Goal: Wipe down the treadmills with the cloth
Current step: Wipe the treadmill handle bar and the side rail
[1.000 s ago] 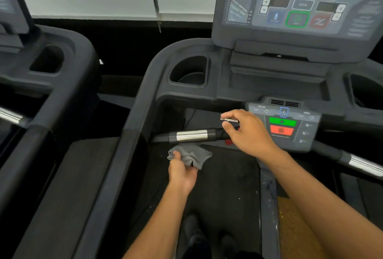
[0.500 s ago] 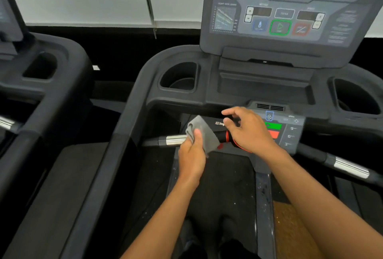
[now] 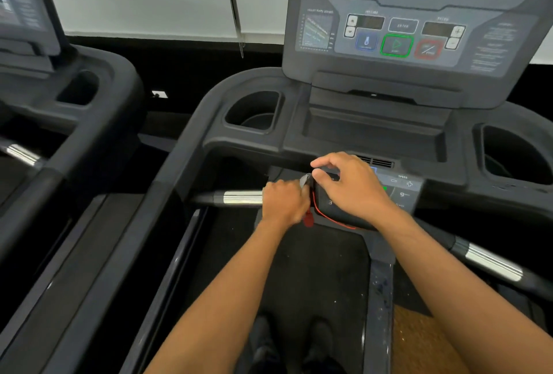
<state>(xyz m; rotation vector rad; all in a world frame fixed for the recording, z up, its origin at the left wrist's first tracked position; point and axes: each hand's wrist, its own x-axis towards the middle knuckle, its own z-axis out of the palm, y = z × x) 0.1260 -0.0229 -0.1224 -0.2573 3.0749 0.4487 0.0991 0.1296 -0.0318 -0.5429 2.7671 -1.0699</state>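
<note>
The treadmill in front of me has a grey console (image 3: pixel 404 32) and a front handlebar (image 3: pixel 239 197) with a chrome section. My left hand (image 3: pixel 284 203) grips this bar just right of the chrome, with the grey cloth (image 3: pixel 306 179) wrapped under its fingers. Only a small corner of the cloth shows. My right hand (image 3: pixel 353 186) hovers close beside it over the small control panel (image 3: pixel 404 188), thumb and forefinger pinching a small black safety key (image 3: pixel 329 176). A red cord (image 3: pixel 326 216) with a red clip hangs below.
A second treadmill (image 3: pixel 59 122) stands to the left, separated by a narrow gap. Cup holders (image 3: pixel 254 113) sit on both sides of the console tray. The black belt (image 3: pixel 314 269) and my shoes are below. A white wall lies behind.
My left hand lifted the cloth from below the bar, then wrapped it round the bar and slid right toward the panel. My right hand shifted slightly and the red cord came into view.
</note>
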